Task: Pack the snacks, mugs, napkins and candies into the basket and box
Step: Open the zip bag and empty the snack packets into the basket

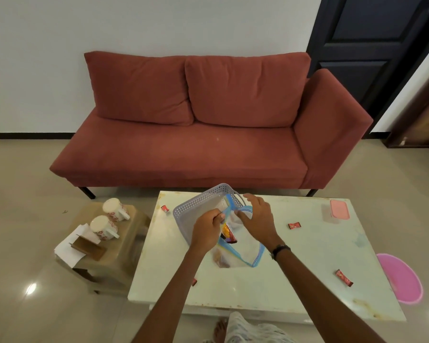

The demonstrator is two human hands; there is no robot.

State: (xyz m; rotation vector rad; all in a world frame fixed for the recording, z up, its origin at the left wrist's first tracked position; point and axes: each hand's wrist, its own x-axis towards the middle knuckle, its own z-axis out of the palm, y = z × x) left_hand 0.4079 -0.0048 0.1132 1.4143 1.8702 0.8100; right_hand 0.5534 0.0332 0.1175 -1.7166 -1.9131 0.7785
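Observation:
A grey perforated basket (196, 206) stands tilted on the white table (295, 256). Over it both hands hold a clear zip bag with blue edging (248, 253) that holds snack packets. My left hand (207, 230) pinches the bag's top edge. My right hand (256, 219) grips the same edge with its fingers. Red wrapped candies lie on the table at the far left (165, 208), the right (293, 226), the near right (344, 277) and under my left forearm (194, 282). A pink-lidded box (339, 209) sits at the far right. Two white mugs (115, 209) (104, 227) and white napkins (68, 248) rest on a low stool.
A brown holder (88, 247) lies on the napkins on the beige stool (124, 246) left of the table. A red sofa (208, 125) stands beyond the table. A pink mat (399, 278) lies on the floor at the right. My foot (219, 330) shows below the table's near edge.

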